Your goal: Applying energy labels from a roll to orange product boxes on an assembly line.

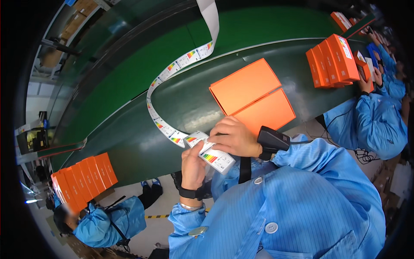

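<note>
A long strip of white labels (pixel 156 116) with coloured bars curves across the green worktop and ends between my hands. My left hand (pixel 193 166) pinches the strip near its end, thumb and fingers closed on it. From the other side my right hand (pixel 234 137) grips the same strip, its fingers bent over the labels; the fingertips partly hide where they touch. The loose end (pixel 217 160) hangs toward my body. Beyond my right hand lie two orange boxes (pixel 246 86), side by side and flat on the worktop.
Orange boxes (pixel 84 179) stand in a row at the left, near a seated person in blue (pixel 110 220). More orange boxes (pixel 332 60) stand at the right, where other people in blue (pixel 366 121) work. A green belt (pixel 258 30) runs behind the worktop.
</note>
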`<state>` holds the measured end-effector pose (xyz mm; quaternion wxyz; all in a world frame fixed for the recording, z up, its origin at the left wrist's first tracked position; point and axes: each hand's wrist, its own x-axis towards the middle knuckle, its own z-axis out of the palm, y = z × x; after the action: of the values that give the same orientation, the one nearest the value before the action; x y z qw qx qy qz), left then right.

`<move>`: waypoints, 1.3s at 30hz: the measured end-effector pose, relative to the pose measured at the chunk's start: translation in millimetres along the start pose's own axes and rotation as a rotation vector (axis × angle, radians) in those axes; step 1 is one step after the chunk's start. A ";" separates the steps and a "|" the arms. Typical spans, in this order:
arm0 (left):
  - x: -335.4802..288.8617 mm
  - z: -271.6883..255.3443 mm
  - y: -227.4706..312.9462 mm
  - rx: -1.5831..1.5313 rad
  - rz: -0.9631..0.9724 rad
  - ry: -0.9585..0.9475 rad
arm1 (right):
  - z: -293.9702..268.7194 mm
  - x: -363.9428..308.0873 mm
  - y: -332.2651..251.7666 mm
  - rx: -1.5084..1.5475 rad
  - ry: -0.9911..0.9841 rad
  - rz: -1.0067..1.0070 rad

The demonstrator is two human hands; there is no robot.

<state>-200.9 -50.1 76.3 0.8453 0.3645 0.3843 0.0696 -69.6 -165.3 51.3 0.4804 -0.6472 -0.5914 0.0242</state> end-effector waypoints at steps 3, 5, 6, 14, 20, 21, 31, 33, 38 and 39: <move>2.7 -1.1 -0.6 0.013 -0.006 -0.032 | -4.9 -2.7 2.1 0.005 0.016 -0.044; 2.7 3.1 -0.3 -0.038 -0.023 -0.004 | -7.6 -1.9 4.6 -0.085 0.008 -0.160; 4.2 2.8 -1.7 -0.039 -0.023 -0.005 | -9.4 -1.4 5.9 -0.175 -0.001 -0.278; 41.8 -40.0 8.0 -0.044 0.185 0.253 | -55.8 21.0 -42.2 0.563 0.075 0.179; 36.2 -53.0 40.7 -0.236 0.329 0.038 | -109.1 51.0 15.0 0.494 -0.228 0.592; 37.2 -48.6 41.7 -0.263 0.316 -0.010 | -109.5 52.9 27.5 0.487 -0.233 0.599; 60.1 6.7 -0.7 -0.012 0.096 0.049 | -59.4 94.7 62.7 -0.083 -0.737 0.374; 64.0 11.5 -5.8 -0.033 0.120 0.032 | -53.8 97.5 63.1 -0.092 -0.746 0.382; 71.5 12.8 -6.4 -0.070 0.116 -0.020 | -47.7 103.5 60.8 -0.145 -0.772 0.378; 71.4 12.3 -5.5 -0.053 0.117 -0.044 | -46.1 103.7 61.4 -0.143 -0.775 0.378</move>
<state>-143.6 -32.6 35.3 0.8573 0.3654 0.3419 0.1209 34.7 -101.0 91.8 0.1641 -0.7189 -0.5992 0.3119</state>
